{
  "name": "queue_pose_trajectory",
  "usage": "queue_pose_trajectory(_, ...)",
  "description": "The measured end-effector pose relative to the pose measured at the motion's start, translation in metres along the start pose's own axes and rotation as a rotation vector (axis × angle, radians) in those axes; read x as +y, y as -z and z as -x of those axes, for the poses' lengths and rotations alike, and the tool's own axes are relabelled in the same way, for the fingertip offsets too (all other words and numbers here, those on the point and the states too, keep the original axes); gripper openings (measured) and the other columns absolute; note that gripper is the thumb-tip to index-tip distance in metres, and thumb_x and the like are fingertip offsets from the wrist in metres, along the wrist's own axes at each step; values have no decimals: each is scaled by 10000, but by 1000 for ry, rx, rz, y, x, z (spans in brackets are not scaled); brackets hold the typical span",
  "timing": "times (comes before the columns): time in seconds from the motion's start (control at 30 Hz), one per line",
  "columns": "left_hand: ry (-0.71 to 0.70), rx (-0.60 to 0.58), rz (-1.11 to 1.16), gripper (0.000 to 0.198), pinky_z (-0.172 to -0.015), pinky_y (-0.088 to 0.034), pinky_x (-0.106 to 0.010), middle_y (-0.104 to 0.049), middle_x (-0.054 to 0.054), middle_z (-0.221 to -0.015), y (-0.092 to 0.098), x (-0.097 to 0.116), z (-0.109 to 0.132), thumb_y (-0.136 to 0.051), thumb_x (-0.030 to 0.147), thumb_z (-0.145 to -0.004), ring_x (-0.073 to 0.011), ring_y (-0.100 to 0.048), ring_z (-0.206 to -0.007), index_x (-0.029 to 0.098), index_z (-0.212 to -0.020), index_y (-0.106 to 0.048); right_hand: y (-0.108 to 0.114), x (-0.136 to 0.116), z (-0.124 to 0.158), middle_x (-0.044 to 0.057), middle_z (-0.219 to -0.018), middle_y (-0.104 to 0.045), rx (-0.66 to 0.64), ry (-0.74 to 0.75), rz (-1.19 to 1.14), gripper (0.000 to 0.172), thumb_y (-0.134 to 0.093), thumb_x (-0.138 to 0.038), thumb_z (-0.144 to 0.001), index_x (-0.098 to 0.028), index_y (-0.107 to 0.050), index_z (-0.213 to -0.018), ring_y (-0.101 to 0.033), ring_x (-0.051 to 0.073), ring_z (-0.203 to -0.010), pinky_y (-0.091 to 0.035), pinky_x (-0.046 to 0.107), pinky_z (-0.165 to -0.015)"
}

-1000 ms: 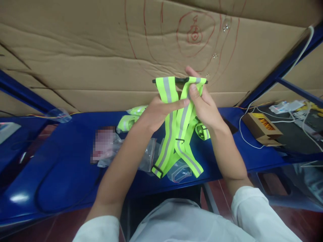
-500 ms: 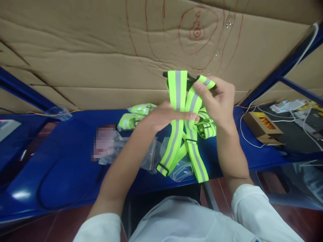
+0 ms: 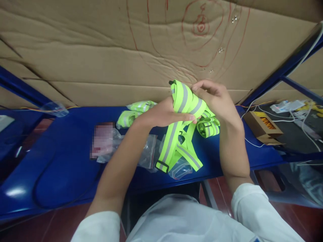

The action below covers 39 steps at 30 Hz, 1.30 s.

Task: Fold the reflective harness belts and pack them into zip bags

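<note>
A neon yellow-green reflective strap (image 3: 184, 97) with a grey stripe is bunched between my hands. My left hand (image 3: 166, 113) is closed around it, thumb across the front. The fingers of my right hand (image 3: 210, 95) press on the upper right of the bundle, and its fingertips are partly hidden. Loose ends hang below, one with a black slide buckle (image 3: 162, 166). Behind my right wrist lies another rolled strap (image 3: 208, 127). More straps in clear bags (image 3: 128, 118) sit left of my left hand.
Clear zip bags (image 3: 148, 153) lie on the blue table (image 3: 68, 151) under my left forearm, near a blurred-out item (image 3: 103, 139). Cardboard (image 3: 101, 50) with red lines stands behind. An open small carton (image 3: 263, 126) and white cables are at right.
The strap's upper loops have been folded over into a bundle at my left hand. My right hand has shifted slightly down, and the hanging ends have risen a little.
</note>
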<state>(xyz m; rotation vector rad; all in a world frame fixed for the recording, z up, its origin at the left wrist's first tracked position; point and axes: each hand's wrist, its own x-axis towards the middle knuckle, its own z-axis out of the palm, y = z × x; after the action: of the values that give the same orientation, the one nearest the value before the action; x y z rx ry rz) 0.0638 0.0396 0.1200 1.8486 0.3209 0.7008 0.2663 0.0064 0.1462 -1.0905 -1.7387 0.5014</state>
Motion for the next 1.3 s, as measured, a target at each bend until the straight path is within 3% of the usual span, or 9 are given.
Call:
queue_pose_trajectory(0.13,31,-34,-15,269,-865,-628,-361,-806,-58,-925,1,-2,-1,-845,407,-863,-228,-766,-894,163,-956,-777,8,-21,16,56,-930,-743,-137,138,398,493,-479,-611,-1078,-219,-777,-1049,-709,220,-926,-554,350,-880)
queue_pose_trajectory(0.23,-3,-11,-10,337,-834,-625,-373,-791,-68,-925,-2,-3,-3,-883,455,-814,-247,-759,-889,163,-936,-767,7,-35,25,60,-1316,-753,-268,147,495,591,-580,-631,-1029,-259,-624,-1487,-730,286,-1184,-574,364,-989)
queue_pose_trajectory(0.3,-13,26,61,340,-828,-621,-379,-777,-69,-905,-4,-4,-5,-906,433,-787,-247,-755,-872,157,-913,-751,3,-40,26,32,-1487,-670,-306,151,496,625,-590,-599,-1033,-296,-538,-1578,-711,305,-1266,-576,376,-1033)
queue_pose_trajectory(0.5,127,123,396,342,-835,-623,-367,-784,-37,-935,-9,-3,-6,-937,300,-727,-236,-767,-882,171,-972,-736,1,-42,22,17,-1514,-643,-162,108,395,477,-554,-518,-1070,-292,-618,-1485,-776,192,-872,-619,341,-905)
queue_pose_trajectory(0.7,148,-59,306,327,-846,-639,-417,-789,-85,-915,-15,4,-4,-921,377,-767,-266,-769,-856,156,-956,-772,5,-40,21,20,-1250,-757,155,100,287,325,-669,-554,-1004,-314,-749,-1208,-686,274,-1182,-552,389,-1066)
queue_pose_trajectory(0.83,215,30,191,364,-692,-625,-363,-793,-79,-942,-14,6,-2,-925,402,-749,-229,-744,-742,176,-988,-771,4,-37,19,25,-965,-758,185,107,218,339,-672,-555,-1007,-239,-793,-1006,-677,199,-868,-523,333,-796)
queue_pose_trajectory(1.0,269,-30,90,374,-622,-585,-325,-788,-55,-869,-5,3,0,-918,412,-721,-223,-729,-694,193,-980,-761,4,-32,16,5,-713,-610,178,-23,-2,440,-701,-592,-972,-188,-743,-799,-535,126,-611,-376,287,-568)
queue_pose_trajectory(1.17,155,-135,5,264,-659,-580,-333,-758,-42,-791,-7,3,-1,-855,421,-800,-222,-721,-710,191,-885,-757,7,-8,5,71,-783,-740,42,-224,-374,399,-765,-645,-850,-258,-719,-764,-704,261,-779,-565,399,-648)
queue_pose_trajectory(1.3,101,-70,-39,256,-669,-582,-336,-746,-41,-759,-8,8,0,-816,439,-837,-228,-726,-723,193,-849,-747,3,6,0,31,-987,-783,-4,-251,-258,318,-809,-568,-856,-269,-786,-959,-733,216,-895,-616,386,-815)
